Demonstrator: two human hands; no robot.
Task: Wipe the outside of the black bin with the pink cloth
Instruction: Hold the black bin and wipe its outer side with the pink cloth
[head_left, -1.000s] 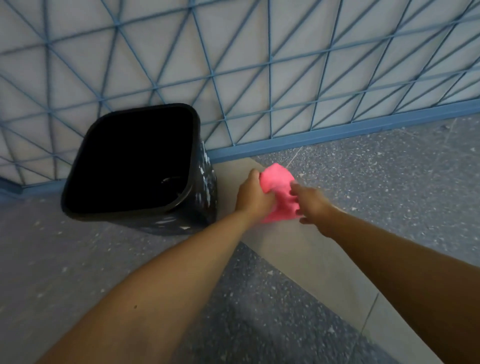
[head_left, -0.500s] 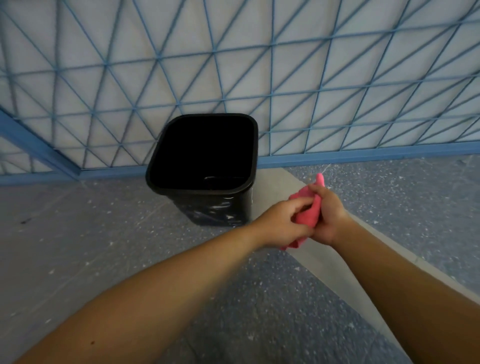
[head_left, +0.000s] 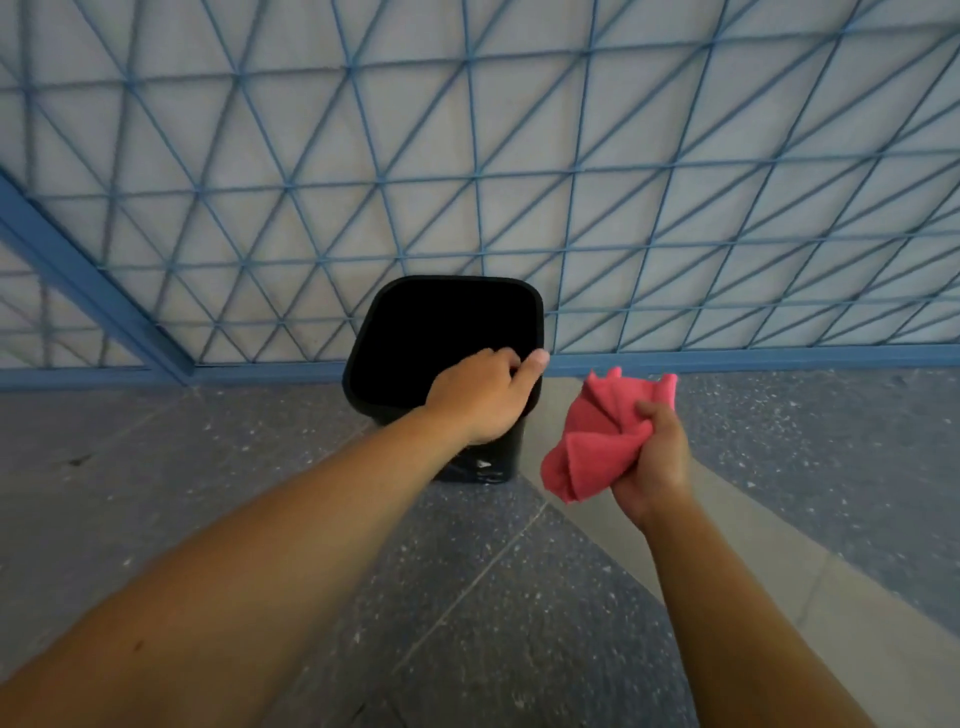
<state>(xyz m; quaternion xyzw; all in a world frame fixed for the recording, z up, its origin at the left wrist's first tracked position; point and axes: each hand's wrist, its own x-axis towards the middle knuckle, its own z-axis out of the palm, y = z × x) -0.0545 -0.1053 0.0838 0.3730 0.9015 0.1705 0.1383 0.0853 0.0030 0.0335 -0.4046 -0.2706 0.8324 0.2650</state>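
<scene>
The black bin (head_left: 384, 332) stands upright on the floor against the wall, its square mouth open and dark inside. My left hand (head_left: 483, 397) grips the near right corner of its rim, fingers inside and thumb along the outer edge. To the right of the bin, my right hand (head_left: 657, 457) holds the crumpled pink cloth (head_left: 597, 441) in the air, apart from the bin. The bin's front wall shows pale marks low down; my left hand hides part of it.
A white wall with a blue triangular grid (head_left: 519, 182) and a blue skirting strip (head_left: 727, 358) runs behind the bin. The floor is grey speckled stone (head_left: 156, 467) with a pale band (head_left: 753, 519) running diagonally to the right.
My left hand has let go of the cloth and taken hold of the bin's rim. My right hand keeps the cloth, which has spread open. The view has shifted and the bin sits more central.
</scene>
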